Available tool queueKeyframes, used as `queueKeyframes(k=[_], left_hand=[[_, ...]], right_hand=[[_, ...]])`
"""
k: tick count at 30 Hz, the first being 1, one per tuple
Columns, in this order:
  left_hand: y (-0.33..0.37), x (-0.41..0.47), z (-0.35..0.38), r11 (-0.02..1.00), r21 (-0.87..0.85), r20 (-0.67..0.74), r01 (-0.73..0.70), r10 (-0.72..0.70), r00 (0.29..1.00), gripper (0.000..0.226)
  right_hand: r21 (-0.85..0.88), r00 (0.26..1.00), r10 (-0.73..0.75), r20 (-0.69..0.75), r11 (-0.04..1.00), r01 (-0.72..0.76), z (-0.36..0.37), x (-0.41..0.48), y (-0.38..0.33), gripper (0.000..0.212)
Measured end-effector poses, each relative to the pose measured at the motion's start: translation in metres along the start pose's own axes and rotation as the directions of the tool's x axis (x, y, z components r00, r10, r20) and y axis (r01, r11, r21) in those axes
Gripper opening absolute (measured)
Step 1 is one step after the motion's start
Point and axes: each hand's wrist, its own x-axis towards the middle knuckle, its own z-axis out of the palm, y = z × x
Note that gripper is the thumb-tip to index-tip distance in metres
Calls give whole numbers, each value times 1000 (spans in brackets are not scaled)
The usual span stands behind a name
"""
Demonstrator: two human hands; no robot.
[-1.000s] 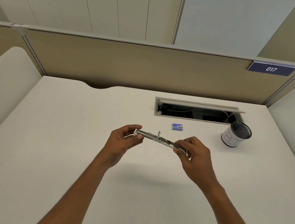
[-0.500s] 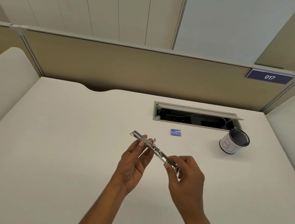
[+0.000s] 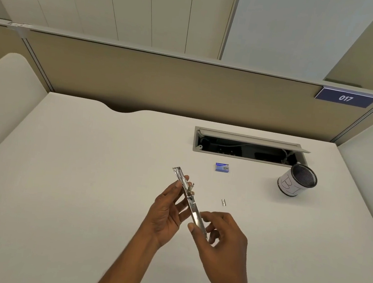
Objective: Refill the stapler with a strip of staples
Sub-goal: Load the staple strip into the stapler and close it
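A long silver stapler (image 3: 189, 197), opened out flat, is held in the air above the white desk (image 3: 84, 176), pointing away from me and a little to the left. My right hand (image 3: 221, 236) pinches its near end between thumb and fingers. My left hand (image 3: 168, 211) lies against its left side with straight fingers, palm up. A short strip of staples (image 3: 224, 202) lies on the desk just right of the stapler. A small blue staple box (image 3: 222, 167) sits farther back.
A black mesh pen cup with a white label (image 3: 297, 180) stands at the right. Behind the box, an open cable tray (image 3: 247, 148) is sunk into the desk. A beige partition (image 3: 164, 85) closes off the far edge.
The stapler has swung from lying across me to pointing away. My left hand has let go of its tip and now lies open along its side. The staple strip has come into sight on the desk.
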Motion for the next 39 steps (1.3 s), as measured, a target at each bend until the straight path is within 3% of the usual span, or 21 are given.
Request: queueKeyframes(k=[5, 12, 19, 24, 31, 39], left_hand=[[0, 8, -3, 1000, -4, -5, 28, -28, 1000, 33], [1, 10, -12, 998, -26, 17, 50, -50, 999, 31], [-4, 9, -18, 997, -39, 6, 64, -64, 998, 31], [-4, 10, -16, 997, -42, -1, 64, -64, 998, 30], [-4, 11, -13, 997, -29, -1, 66, -66, 998, 31], [-2, 10, -16, 998, -12, -2, 61, -61, 998, 34]], right_hand=[[131, 997, 51, 66, 990, -59, -7, 32, 18, 6], [-198, 976, 218, -11, 956, -216, -12, 114, 108, 14], [-384, 944, 325, 48, 879, -283, 10, 137, 161, 27], [-444, 937, 346, 36, 846, -295, 28, 134, 168, 32], [-555, 947, 320, 29, 793, -251, 36, 135, 162, 22], [-525, 944, 328, -45, 796, -302, 42, 134, 159, 21]])
